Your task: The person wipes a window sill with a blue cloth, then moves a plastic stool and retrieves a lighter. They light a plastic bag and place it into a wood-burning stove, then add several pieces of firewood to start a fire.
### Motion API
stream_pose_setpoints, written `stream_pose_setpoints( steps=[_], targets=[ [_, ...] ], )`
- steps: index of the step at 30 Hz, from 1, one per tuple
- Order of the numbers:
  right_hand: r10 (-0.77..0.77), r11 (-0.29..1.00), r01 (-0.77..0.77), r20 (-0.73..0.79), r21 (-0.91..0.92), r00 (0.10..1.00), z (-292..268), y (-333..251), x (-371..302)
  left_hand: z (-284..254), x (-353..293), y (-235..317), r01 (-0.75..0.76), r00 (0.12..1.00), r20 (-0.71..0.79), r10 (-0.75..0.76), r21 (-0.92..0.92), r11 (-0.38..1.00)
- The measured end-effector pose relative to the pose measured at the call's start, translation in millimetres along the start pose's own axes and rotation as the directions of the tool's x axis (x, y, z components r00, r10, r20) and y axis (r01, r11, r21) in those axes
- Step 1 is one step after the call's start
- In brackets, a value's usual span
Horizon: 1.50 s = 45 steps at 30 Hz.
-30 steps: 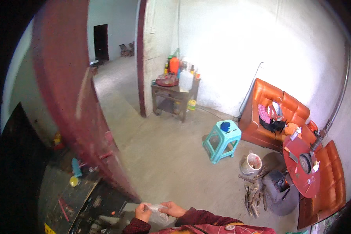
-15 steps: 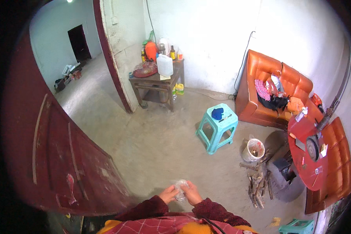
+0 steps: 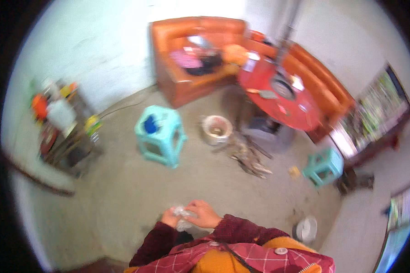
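In front of my body, low in the head view, both hands hold a crumpled clear plastic bag (image 3: 183, 224). My left hand (image 3: 171, 218) grips its left side, the fingers closed against it. From the right, my right hand (image 3: 205, 214) pinches the upper part, its fingers near those of the left. Part of the bag hangs below the hands. Motion blurs the view, and I cannot tell whether anything is inside the bag.
A turquoise stool (image 3: 161, 132) with a blue cloth (image 3: 151, 123) on it stands ahead. Right of it are a white bucket (image 3: 217, 129), firewood (image 3: 250, 157) and a round red stove table (image 3: 300, 111). Orange sofas (image 3: 173, 86) line the wall; a second turquoise stool (image 3: 324, 167) stands right.
My view has swung to the right, so the stool, bucket and sofas now sit further left. A window and a second bucket have come into view. Both hands still hold the plastic bag.
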State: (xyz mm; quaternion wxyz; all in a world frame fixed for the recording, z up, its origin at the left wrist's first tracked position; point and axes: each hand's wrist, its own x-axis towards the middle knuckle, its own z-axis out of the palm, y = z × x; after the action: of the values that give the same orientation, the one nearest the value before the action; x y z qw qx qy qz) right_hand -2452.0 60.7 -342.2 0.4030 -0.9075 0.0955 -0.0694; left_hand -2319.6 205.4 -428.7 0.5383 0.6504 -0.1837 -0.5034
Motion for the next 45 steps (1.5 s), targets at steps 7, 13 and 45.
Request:
stream_pose_setpoints(
  steps=[7,13,45],
  targets=[
    [0.493,0.795,-0.346,-0.198,0.498,0.847,-87,63,-46,79,71,65,-0.013,0.881,0.422,-0.213,0.472,0.882],
    [0.629,0.493,-0.551,0.161,0.673,0.76,-134,150,-92,209,154,81,0.057,0.867,0.447,-0.222,0.353,0.934],
    [0.687,0.708,-0.584,-0.196,0.398,0.7,-355,475,3,390,512,94,0.235,0.941,0.226,-0.253,0.102,0.967]
  ],
)
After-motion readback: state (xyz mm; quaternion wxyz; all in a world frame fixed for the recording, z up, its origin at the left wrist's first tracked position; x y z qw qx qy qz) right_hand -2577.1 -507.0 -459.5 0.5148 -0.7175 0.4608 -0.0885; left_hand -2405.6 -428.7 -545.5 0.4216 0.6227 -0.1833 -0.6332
